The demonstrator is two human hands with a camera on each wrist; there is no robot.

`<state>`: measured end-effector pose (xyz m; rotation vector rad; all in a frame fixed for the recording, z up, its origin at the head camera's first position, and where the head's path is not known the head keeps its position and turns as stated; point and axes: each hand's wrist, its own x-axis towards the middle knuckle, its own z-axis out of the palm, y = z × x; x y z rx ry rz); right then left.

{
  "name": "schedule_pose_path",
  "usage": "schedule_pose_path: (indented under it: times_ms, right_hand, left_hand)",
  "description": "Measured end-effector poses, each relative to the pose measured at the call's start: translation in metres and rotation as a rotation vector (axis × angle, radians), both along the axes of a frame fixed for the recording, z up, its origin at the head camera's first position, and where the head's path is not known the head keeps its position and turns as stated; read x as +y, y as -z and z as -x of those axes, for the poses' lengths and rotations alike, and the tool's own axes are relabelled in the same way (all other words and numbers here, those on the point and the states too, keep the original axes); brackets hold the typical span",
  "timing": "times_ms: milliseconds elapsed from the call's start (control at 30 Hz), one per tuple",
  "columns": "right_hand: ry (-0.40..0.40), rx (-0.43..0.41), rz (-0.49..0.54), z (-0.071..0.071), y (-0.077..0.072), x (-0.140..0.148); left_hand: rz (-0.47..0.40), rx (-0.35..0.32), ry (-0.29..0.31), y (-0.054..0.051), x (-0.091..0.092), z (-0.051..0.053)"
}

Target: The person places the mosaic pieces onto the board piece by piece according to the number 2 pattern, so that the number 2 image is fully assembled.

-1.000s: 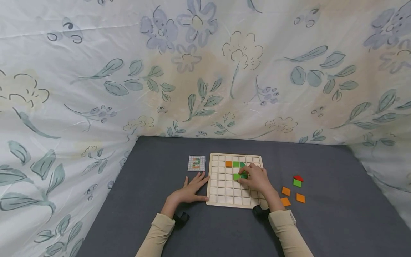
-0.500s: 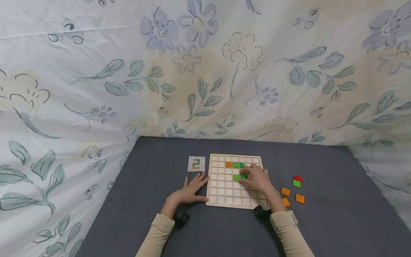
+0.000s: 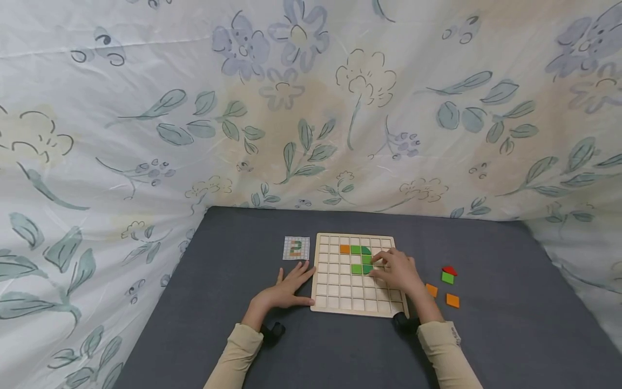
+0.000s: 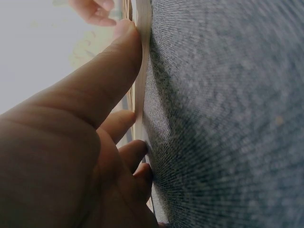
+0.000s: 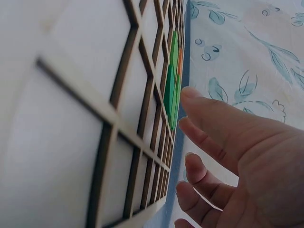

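A wooden grid board (image 3: 340, 292) lies on the dark cloth. In its cells sit an orange tile (image 3: 345, 249), light green tiles (image 3: 366, 259) and dark green tiles (image 3: 367, 269), several in all. My left hand (image 3: 286, 289) is spread at the board's left edge, thumb and fingertips touching it; the left wrist view shows the thumb (image 4: 114, 61) against the rim. Over the board's right part is my right hand (image 3: 400, 273), thumb and fingers apart, just right of the green tiles. Nothing shows between them in the right wrist view, where the green tiles (image 5: 171, 85) lie beyond the thumb (image 5: 204, 107).
A small printed card (image 3: 296, 248) with a coloured grid figure lies left of the board. Right of it are a red piece (image 3: 450, 270), a loose light green tile (image 3: 447, 277) and loose orange tiles (image 3: 453, 300). Floral fabric (image 3: 311, 108) hangs behind the table.
My right hand has drawn back to the right from the tiles, uncovering a light green tile between the two dark green ones. My left hand stays at the board's edge.
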<state>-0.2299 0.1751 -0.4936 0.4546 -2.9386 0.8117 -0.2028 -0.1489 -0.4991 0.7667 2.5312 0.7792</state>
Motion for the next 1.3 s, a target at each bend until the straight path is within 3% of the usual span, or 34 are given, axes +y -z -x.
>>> schedule_pose_path:
  times_ms: [500,967,1300]
  right_hand:
    - [0.017,0.026,-0.011,0.003,0.000,0.032]
    - [0.055,0.094,-0.070,-0.005,-0.003,0.063]
    - [0.105,0.077,-0.067,-0.012,0.000,0.086]
  left_hand:
    - [0.002,0.006,-0.006,0.004,-0.002,0.002]
    - [-0.005,0.012,0.008,0.004,-0.001,0.001]
    - [-0.006,0.011,0.009,0.002,-0.001,0.000]
